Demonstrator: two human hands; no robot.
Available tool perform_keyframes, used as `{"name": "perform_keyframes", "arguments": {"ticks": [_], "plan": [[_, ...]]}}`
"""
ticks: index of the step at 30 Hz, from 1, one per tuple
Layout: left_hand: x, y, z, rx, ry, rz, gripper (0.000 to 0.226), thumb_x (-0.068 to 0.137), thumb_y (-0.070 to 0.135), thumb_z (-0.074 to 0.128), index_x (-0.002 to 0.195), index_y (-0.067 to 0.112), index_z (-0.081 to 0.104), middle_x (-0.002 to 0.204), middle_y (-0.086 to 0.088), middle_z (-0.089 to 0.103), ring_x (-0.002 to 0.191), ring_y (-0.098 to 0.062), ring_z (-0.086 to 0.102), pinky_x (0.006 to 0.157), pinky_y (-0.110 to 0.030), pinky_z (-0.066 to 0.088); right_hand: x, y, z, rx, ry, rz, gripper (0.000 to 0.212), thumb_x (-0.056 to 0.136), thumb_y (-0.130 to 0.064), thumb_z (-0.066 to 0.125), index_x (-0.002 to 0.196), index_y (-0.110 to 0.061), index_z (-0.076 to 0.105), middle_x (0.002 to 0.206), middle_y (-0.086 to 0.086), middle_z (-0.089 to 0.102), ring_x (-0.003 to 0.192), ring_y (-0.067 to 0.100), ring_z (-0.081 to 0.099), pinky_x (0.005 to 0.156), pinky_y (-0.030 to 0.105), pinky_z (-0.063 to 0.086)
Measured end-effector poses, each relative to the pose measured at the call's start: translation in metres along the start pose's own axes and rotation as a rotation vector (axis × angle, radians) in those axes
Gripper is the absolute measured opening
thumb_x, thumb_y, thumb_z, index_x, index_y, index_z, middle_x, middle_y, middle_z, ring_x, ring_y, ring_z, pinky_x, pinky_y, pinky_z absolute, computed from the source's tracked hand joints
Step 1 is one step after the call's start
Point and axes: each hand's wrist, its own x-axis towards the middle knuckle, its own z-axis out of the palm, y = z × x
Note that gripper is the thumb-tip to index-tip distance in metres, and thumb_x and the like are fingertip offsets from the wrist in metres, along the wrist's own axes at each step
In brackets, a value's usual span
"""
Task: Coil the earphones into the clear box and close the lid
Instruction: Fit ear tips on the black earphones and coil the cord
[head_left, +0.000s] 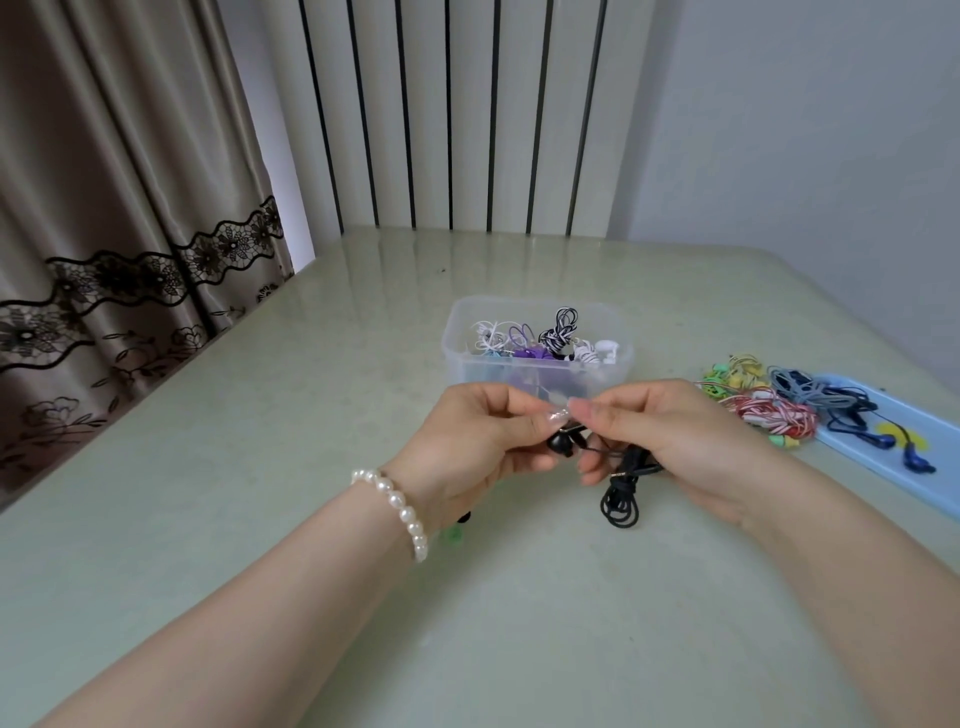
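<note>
A clear plastic box (457, 338) stands open on the table and holds several coiled earphones in white, purple and black-and-white. Just in front of it I hold black earphones (621, 506) with both hands. My left hand (467, 447) pinches the earbud end. My right hand (670, 441) grips the coiled cable, whose loops hang down below it. A light blue lid (883, 447) lies flat on the table at the right.
A pile of loose earphones (769, 410) in red-white, grey, yellow and green lies at the right, and a dark blue pair lies on the lid. A small green thing (452, 535) shows under my left wrist. A curtain hangs at the left, a radiator behind the table.
</note>
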Motion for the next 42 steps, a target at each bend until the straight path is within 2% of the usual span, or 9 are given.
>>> {"name": "perform_keyframes", "arguments": {"ticks": [7, 10, 15, 18, 20, 24, 28, 32, 42], "plan": [[0.002, 0.000, -0.002, -0.042, 0.032, 0.017, 0.014, 0.082, 0.004, 0.059, 0.075, 0.001, 0.070, 0.065, -0.008, 0.067, 0.054, -0.012, 0.059, 0.052, -0.016, 0.051, 0.001, 0.003, 0.011, -0.035, 0.013, -0.134, 0.015, 0.076, -0.003, 0.065, 0.085, -0.014, 0.066, 0.052, 0.004, 0.064, 0.042, 0.009, 0.058, 0.048, 0.017, 0.050], [0.001, 0.005, -0.005, -0.042, -0.028, -0.035, 0.019, 0.091, 0.006, 0.049, 0.087, 0.000, 0.066, 0.072, -0.010, 0.068, 0.061, -0.014, 0.064, 0.060, -0.019, 0.054, 0.007, 0.010, 0.010, -0.152, 0.137, -0.193, 0.008, 0.077, -0.004, 0.066, 0.079, -0.012, 0.070, 0.054, 0.004, 0.062, 0.043, 0.007, 0.055, 0.050, 0.020, 0.049], [-0.002, 0.021, -0.013, -0.009, -0.136, -0.123, 0.017, 0.092, 0.005, 0.045, 0.102, 0.009, 0.059, 0.091, -0.007, 0.068, 0.083, -0.025, 0.067, 0.078, -0.031, 0.054, 0.014, 0.019, 0.001, -0.338, 0.391, -0.282, 0.022, 0.073, -0.014, 0.073, 0.059, -0.029, 0.066, 0.056, -0.005, 0.066, 0.050, 0.007, 0.058, 0.058, 0.022, 0.045], [0.002, 0.030, -0.032, 0.177, 0.015, -0.059, 0.022, 0.090, 0.005, 0.050, 0.111, 0.010, 0.055, 0.094, -0.007, 0.067, 0.082, -0.024, 0.065, 0.078, -0.032, 0.054, 0.014, 0.016, -0.001, -0.292, 0.373, -0.238, 0.019, 0.074, -0.014, 0.073, 0.058, -0.022, 0.067, 0.052, -0.008, 0.065, 0.047, 0.009, 0.060, 0.053, 0.021, 0.045], [0.004, 0.035, -0.049, 0.396, 0.152, 0.008, 0.014, 0.088, 0.005, 0.056, 0.100, 0.011, 0.061, 0.088, -0.004, 0.067, 0.075, -0.016, 0.063, 0.072, -0.025, 0.053, 0.015, 0.016, -0.003, -0.282, 0.354, -0.205, 0.021, 0.075, -0.011, 0.072, 0.055, -0.016, 0.066, 0.045, -0.009, 0.062, 0.038, 0.004, 0.053, 0.046, 0.014, 0.041], [0.005, 0.040, -0.074, 0.805, 0.310, 0.049, 0.006, 0.077, 0.012, 0.072, 0.079, 0.018, 0.071, 0.067, 0.006, 0.064, 0.060, -0.004, 0.052, 0.056, -0.013, 0.044, 0.015, 0.017, -0.007, -0.262, 0.293, -0.102, 0.020, 0.076, -0.008, 0.071, 0.056, -0.012, 0.067, 0.045, -0.005, 0.062, 0.037, 0.006, 0.051, 0.047, 0.016, 0.044], [0.006, 0.033, -0.076, 1.007, 0.250, 0.013, 0.013, 0.070, 0.013, 0.077, 0.081, 0.018, 0.073, 0.066, 0.011, 0.062, 0.061, -0.002, 0.053, 0.055, -0.008, 0.039, 0.015, 0.018, -0.009, -0.123, 0.257, -0.037, 0.011, 0.080, -0.001, 0.064, 0.073, -0.007, 0.069, 0.049, 0.000, 0.065, 0.041, 0.009, 0.056, 0.050, 0.016, 0.049], [0.009, 0.020, -0.068, 1.190, 0.213, -0.020, 0.019, 0.069, 0.020, 0.079, 0.087, 0.022, 0.073, 0.073, 0.010, 0.059, 0.067, -0.005, 0.054, 0.063, -0.014, 0.039, 0.014, 0.020, -0.010, -0.060, 0.244, -0.007, 0.018, 0.085, 0.004, 0.056, 0.076, -0.007, 0.067, 0.049, 0.003, 0.064, 0.042, 0.014, 0.060, 0.050, 0.017, 0.051], [0.013, 0.014, -0.062, 1.251, 0.190, 0.052, 0.017, 0.071, 0.012, 0.076, 0.087, 0.016, 0.073, 0.076, 0.005, 0.061, 0.064, -0.004, 0.051, 0.056, -0.005, 0.035, 0.017, 0.025, -0.010, -0.097, 0.255, -0.018, 0.015, 0.087, -0.003, 0.056, 0.078, -0.010, 0.066, 0.061, -0.002, 0.069, 0.054, 0.006, 0.060, 0.053, 0.013, 0.046]]}}
